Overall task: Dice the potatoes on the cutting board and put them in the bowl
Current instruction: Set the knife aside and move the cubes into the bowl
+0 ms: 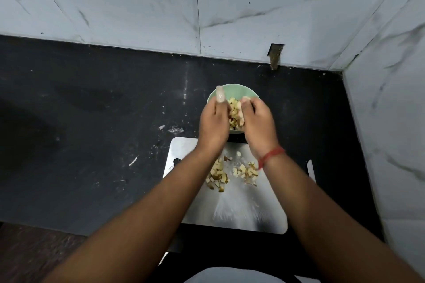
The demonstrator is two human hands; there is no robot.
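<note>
Item 1: your left hand (212, 122) and right hand (257, 119), side by side over the pale green bowl (232, 92), palms facing each other, a clump of diced potato (235, 114) cupped between them. Left fingers reach forward over the bowl's far rim; right fingers curl around the dice.

Item 2: bowl, on the black countertop (92, 145), just beyond the far edge of the cutting board (241, 213). What it holds is hidden by your hands.

Item 3: steel-coloured cutting board, below your forearms. Two loose heaps of potato dice (245, 171) lie on its far half, some with skin on.

Item 4: red thread band (270, 156), on your right wrist.

Item 5: marble-patterned wall tiles (230, 7), behind and to the right.
</note>
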